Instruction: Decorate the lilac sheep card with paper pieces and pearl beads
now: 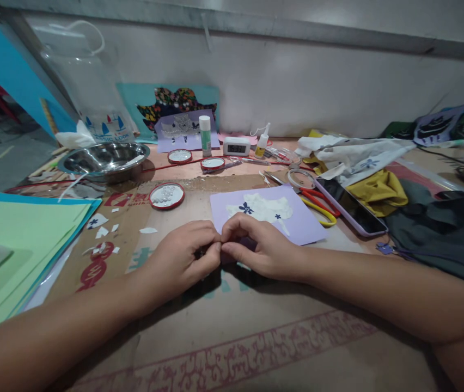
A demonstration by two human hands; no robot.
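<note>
My left hand (193, 253) and my right hand (258, 245) meet fingertip to fingertip at the near left edge of a purple card (305, 231). Both are closed in a pinch, and whatever lies between the fingertips is hidden or too small to name. A white cloth-like shape with dark blue flowers (262, 207) lies flat on the card, partly behind my right hand. Left of the card, a red-rimmed lid (166, 196) holds small clear beads. White scraps (102, 232) lie on the cardboard left of my left hand.
A metal bowl (103, 163) and a clear jug (89, 81) stand at the back left. Green and blue paper sheets (31, 234) are stacked at left. A glue stick (205, 136), a small clock (237, 146) and a glue bottle (262, 142) stand behind. Scissors (317, 207) and a phone (352, 207) lie right.
</note>
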